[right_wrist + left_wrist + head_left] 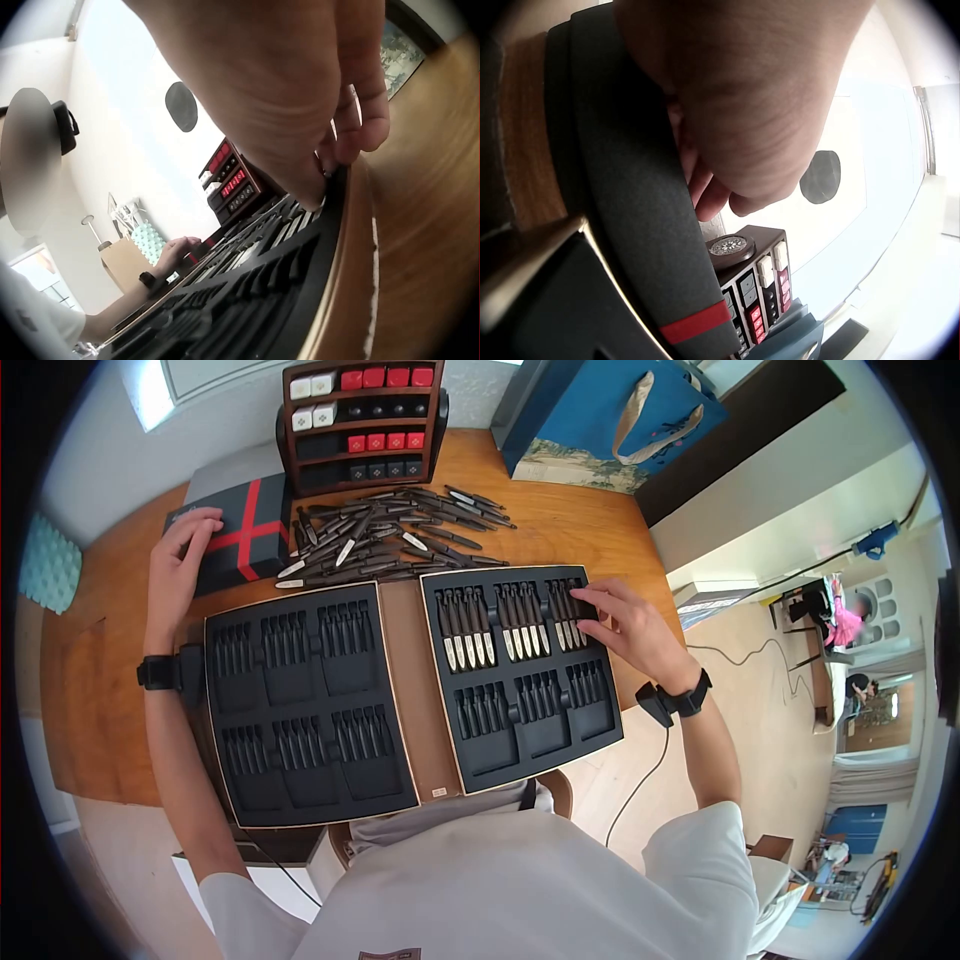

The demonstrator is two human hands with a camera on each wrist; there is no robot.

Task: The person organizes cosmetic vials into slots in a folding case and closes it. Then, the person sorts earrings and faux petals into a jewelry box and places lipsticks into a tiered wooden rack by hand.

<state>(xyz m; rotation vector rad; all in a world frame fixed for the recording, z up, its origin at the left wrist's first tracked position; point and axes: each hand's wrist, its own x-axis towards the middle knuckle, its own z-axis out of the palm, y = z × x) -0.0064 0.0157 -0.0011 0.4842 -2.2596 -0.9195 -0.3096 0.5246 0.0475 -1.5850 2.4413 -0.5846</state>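
An opened two-part case has a black slotted tray on the left (236, 692) and another on the right (495, 754). Slim dark pieces with pale tips (470, 652) fill slots along the right tray's upper row. At that row's right end, my right hand (640, 628) pinches a dark slim piece (574, 610); in the right wrist view the hand (277, 86) partly hides it. My left hand (180, 560) rests with loosely bent fingers on a dark box with red ribbon (268, 525). The left wrist view shows this hand (754, 97) over the box (641, 195).
A loose heap of similar slim pieces (385, 540) lies behind the case. Farther back stand a small wooden rack (362, 430) with red, white and black cubes, and a blue bag (600, 435). The wooden table (110, 690) extends left of the case.
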